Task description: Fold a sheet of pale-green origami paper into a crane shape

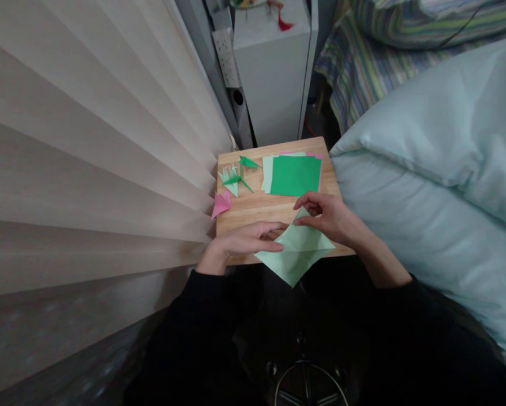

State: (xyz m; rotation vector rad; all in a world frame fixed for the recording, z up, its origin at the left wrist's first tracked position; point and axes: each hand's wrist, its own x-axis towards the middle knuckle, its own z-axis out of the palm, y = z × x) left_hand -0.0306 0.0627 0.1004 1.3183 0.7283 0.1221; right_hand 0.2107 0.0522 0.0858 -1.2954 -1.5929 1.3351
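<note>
At the lower centre of the frame, our left hand (246,241) lies flat, fingers together, pressing the pale green paper (295,252) against the wooden board (253,210), seemingly to keep it from sliding. Our right hand (329,215) pinches the sheet's upper corner between thumb and fingertips, apparently steadying a fold. Higher on the board rest a stack of paper (294,175), green folded figures (237,175) and a pink folded piece (221,203), clear of the working spot.

Pale green sheet (297,251) at centre; dark green paper stack (295,176) above; pink folded figure (220,204) left; striped multicolour blanket (363,62) upper right.
</note>
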